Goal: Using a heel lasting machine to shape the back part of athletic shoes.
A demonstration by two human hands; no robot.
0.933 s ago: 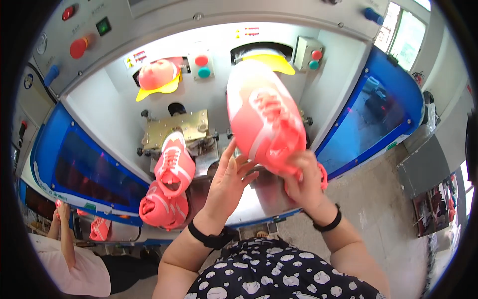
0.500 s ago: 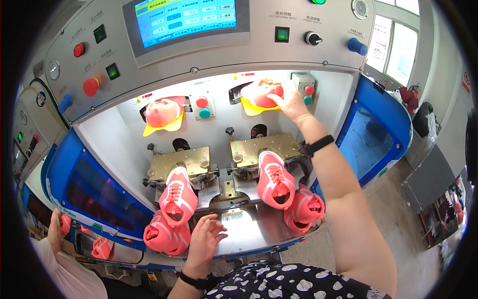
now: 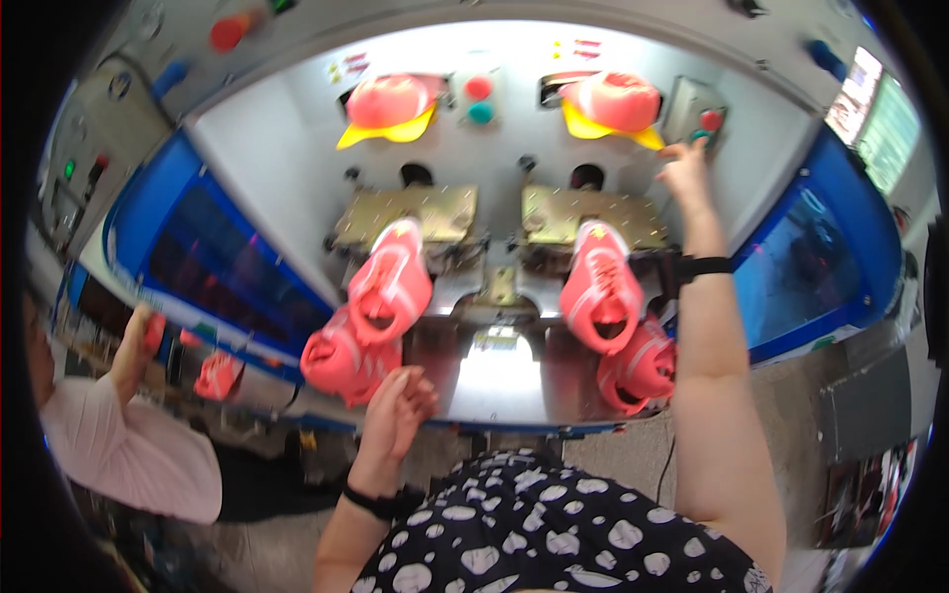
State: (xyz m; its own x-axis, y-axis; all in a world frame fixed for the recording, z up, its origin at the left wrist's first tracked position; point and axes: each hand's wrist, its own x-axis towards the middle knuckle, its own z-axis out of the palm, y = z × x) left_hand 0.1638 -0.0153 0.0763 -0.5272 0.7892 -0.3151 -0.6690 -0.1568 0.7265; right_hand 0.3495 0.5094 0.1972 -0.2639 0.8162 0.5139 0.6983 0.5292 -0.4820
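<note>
My right hand (image 3: pixel 687 168) reaches into the lit machine cabinet, a finger extended at the teal button (image 3: pixel 700 137) on the right control box; blur hides whether it presses. Beside it, a pink shoe upper (image 3: pixel 618 102) with a yellow edge sits on the right rear mould. A matching upper (image 3: pixel 388 104) covers the left one. My left hand (image 3: pixel 398 407) is empty, its fingers loosely bent, close to a pink shoe (image 3: pixel 336 358) at the front left. Two pink-and-white shoes, one left (image 3: pixel 392 287) and one right (image 3: pixel 603 292), lean toes-up against brass-coloured plates. Another pink shoe (image 3: pixel 645 364) sits front right.
Blue-framed doors stand swung out at left (image 3: pixel 222 242) and right (image 3: pixel 806 257). Between the two rear moulds is another box with a red button (image 3: pixel 478 89). At the far left a co-worker (image 3: pixel 148 445) in a light top holds something pink near another shoe (image 3: pixel 217 376).
My right hand has left the right upper and moved down and right to the control box's teal button. My left hand stays near the front-left shoe. The view has tilted downward.
</note>
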